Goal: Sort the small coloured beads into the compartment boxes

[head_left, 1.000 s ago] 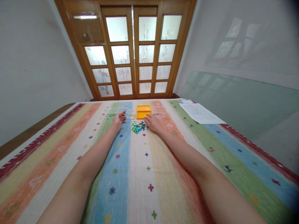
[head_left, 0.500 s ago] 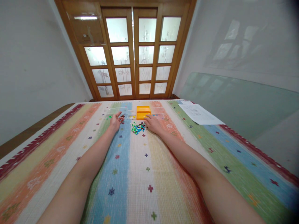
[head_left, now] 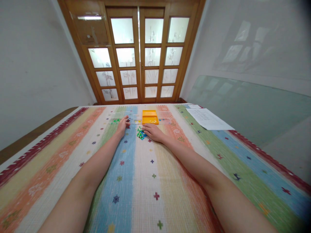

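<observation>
Green bits (head_left: 116,120) sit apart at the pile's (head_left: 140,133) 10 o'clock, loads left unsorted. Left hand (head_left: 122,125) loosely curled, right hand (head_left: 153,132) half-open over the pile, can't tell if either's gripping anything.

From where I stand, white light glows through the frosted panes (head_left: 122,30) of the wooden doors (head_left: 139,82), whitest high up, leaving both side walls (head_left: 31,77) grey and dim. Pale window-shaped reflections (head_left: 242,31) lie on the right one; a hard white streak (head_left: 89,17) glares at upper left. Shadows by the forearms (head_left: 191,158) are soft. Wide-angle stretch warps the edges, the corners at right darken, and the tiny pieces (head_left: 140,133) blur together
</observation>
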The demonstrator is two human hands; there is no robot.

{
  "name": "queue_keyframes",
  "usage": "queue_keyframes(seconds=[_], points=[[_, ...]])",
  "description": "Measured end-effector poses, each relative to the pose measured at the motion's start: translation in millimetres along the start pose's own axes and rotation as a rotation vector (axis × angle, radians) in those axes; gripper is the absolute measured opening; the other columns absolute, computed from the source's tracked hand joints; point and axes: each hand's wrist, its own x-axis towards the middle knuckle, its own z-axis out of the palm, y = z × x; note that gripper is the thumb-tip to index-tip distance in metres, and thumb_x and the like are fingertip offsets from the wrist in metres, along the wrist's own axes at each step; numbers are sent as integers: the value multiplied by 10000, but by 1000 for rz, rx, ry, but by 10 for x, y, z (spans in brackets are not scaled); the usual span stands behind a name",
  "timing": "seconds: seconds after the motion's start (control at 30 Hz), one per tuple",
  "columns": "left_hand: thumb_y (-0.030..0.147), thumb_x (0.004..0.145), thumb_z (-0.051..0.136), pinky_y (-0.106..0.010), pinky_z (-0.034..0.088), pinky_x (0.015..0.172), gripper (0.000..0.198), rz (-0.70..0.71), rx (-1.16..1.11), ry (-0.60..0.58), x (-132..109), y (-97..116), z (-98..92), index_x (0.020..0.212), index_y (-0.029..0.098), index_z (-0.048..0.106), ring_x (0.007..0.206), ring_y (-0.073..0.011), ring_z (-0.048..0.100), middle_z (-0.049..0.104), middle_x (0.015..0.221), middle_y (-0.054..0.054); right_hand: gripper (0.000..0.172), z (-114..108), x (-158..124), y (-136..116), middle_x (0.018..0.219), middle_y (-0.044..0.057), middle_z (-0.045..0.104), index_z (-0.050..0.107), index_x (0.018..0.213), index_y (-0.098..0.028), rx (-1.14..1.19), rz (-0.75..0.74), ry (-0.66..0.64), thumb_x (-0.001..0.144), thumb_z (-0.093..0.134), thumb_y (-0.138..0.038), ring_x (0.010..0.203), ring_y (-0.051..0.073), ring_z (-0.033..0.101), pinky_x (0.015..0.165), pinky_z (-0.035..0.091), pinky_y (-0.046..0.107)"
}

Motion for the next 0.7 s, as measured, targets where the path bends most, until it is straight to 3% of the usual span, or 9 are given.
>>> queue_keyframes(seconds=[0.1, 0.2, 0.3, 0.47, 0.7], points=[[185, 939, 484, -352, 558, 863, 441, 234, 317, -66, -60, -46, 30, 1332, 174, 683, 792, -165, 660, 714, 1226, -105, 348, 29, 8, 10, 1456, 113, 644, 721, 1344, -226, -35, -24, -39, 1092, 499, -318, 1385, 283, 553, 1199, 411, 489], [138, 900, 485, -401, 512, 1061, 397, 534, 597, -149, -168, -51, 75, 1175, 189, 766, 1054, -222, 678, 722, 1250, -90, 344, 70, 12, 42, 1478, 115, 629, 725, 1342, -230, -55, -27, -58, 1087, 518, -330, 1429, 294, 518, 1222, 378, 508], [151, 912, 497, -423, 485, 1117, 358, 680, 795, -262, -272, -36, 131, 1114, 202, 789, 1168, -250, 652, 743, 1198, -84, 339, 92, 17, 68, 1459, 115, 639, 725, 1331, -231, -46, -4, -33, 1093, 512, -343, 1416, 286, 522, 1214, 383, 498], [197, 940, 530, -435, 465, 1136, 322, 800, 976, -434, -344, -16, 176, 1120, 201, 797, 1188, -263, 637, 741, 1208, -99, 349, 72, 25, 96, 1342, 124, 687, 745, 1266, -207, -3, 84, 61, 1115, 458, -336, 1257, 249, 608, 1138, 446, 443], [197, 874, 623, -476, 418, 1177, 255, 711, 831, -490, -371, 12, 177, 1028, 256, 818, 1194, -296, 622, 746, 1172, -102, 353, 49, 12, 86, 1300, 119, 698, 758, 1236, -207, 6, 105, 67, 1116, 463, -359, 1219, 243, 614, 1108, 455, 415]])
